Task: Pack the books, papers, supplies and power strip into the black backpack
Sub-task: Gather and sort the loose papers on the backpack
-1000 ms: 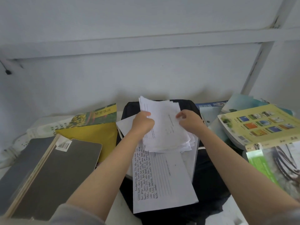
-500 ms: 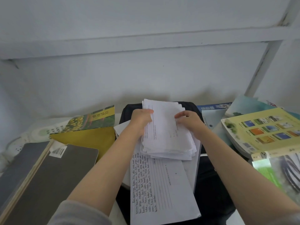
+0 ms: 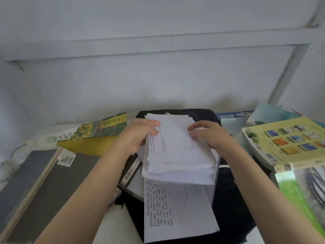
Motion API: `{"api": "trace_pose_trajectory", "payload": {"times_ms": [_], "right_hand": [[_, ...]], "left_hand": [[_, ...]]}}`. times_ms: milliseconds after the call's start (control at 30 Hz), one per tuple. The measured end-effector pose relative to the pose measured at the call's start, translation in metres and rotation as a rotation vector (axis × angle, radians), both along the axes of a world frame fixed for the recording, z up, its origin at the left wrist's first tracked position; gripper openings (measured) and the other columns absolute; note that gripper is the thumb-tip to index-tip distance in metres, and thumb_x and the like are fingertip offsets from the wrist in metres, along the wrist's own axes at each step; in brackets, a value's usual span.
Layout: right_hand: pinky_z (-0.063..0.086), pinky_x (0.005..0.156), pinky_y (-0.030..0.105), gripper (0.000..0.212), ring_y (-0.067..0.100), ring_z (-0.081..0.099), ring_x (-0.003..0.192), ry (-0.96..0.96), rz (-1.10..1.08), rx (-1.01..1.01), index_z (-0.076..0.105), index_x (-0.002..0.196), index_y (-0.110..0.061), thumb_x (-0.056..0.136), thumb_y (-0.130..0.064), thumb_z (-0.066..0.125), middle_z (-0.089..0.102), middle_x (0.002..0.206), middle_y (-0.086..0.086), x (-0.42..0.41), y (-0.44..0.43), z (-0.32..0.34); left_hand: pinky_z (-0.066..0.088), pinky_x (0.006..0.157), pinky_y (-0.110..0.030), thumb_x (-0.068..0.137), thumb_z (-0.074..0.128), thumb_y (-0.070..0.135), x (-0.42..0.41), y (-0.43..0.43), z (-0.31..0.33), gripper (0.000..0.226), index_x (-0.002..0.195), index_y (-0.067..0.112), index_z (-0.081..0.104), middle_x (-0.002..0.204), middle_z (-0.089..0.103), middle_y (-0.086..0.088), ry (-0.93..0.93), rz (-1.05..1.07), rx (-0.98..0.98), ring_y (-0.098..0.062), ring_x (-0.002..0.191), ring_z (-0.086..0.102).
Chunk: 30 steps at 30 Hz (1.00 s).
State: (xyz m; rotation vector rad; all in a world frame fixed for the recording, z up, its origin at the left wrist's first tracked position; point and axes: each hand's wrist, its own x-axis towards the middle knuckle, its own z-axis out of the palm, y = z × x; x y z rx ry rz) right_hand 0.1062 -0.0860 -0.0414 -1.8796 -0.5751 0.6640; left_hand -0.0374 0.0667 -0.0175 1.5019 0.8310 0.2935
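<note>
Paper stack [image 3: 177, 152] looks squarer than a sec ago, and the stray sheet on its left is gone. Black backpack [image 3: 228, 199] lies flat at bottom center with a handwritten sheet [image 3: 175, 208] on top. The stack sits mid-frame above it, left hand [image 3: 139, 136] and right hand [image 3: 209, 136] clamping its 2 sides, probably to keep the edges lined up for packing.

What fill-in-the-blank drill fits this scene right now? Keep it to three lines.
1. The left hand and right hand grip the paper stack over a ____ backpack.
2. The sheet lying under the stack bears ____ text.
3. The book with small picture tiles lies on the person's ____ side.
Missing words: black; handwritten; right.
</note>
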Motion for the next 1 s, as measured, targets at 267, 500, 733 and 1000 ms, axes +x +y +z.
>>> {"api": "trace_pose_trajectory", "payload": {"times_ms": [267,500,733,1000], "right_hand": [[0.037,0.079,0.027,0.018,0.013,0.047,0.094,-0.230,0.143,-0.366,0.063,0.095,-0.025,0.086,-0.012,0.055,0.045,0.087,-0.015,-0.063,-0.038,-0.016],[0.045,0.079,0.027,0.026,0.021,0.055,0.095,-0.414,0.088,-0.488,0.052,0.112,-0.025,0.087,-0.019,0.053,0.052,0.114,0.004,-0.096,-0.054,-0.039],[0.031,0.056,0.014,0.018,0.009,0.048,0.085,-0.232,0.049,-0.389,0.056,0.105,-0.021,0.088,-0.015,0.053,0.049,0.108,-0.002,-0.094,-0.057,-0.034],[0.034,0.056,0.015,0.015,0.002,0.049,0.075,-0.166,0.008,-0.301,0.055,0.088,-0.028,0.089,-0.013,0.055,0.053,0.086,-0.010,-0.102,-0.063,-0.036]], "left_hand": [[0.043,0.060,-0.011,0.081,0.067,0.002,-0.061,-0.034,-0.031,0.034,0.111,0.019,0.065,0.095,0.057,0.008,0.285,-0.255,0.286,-0.005,0.082,0.055],[0.040,0.088,-0.021,0.086,0.064,0.021,-0.080,-0.062,-0.046,0.043,0.127,0.027,0.052,0.127,0.047,0.012,0.395,-0.291,0.448,-0.012,0.116,0.048],[0.034,0.054,-0.011,0.087,0.064,0.016,-0.081,-0.069,-0.048,0.036,0.119,0.024,0.052,0.109,0.045,0.007,0.290,-0.152,0.178,0.001,0.078,0.045],[0.050,0.072,-0.034,0.085,0.061,0.003,-0.086,-0.069,-0.055,0.027,0.096,0.027,0.061,0.105,0.061,-0.010,0.195,-0.094,0.096,-0.026,0.088,0.063]]}}
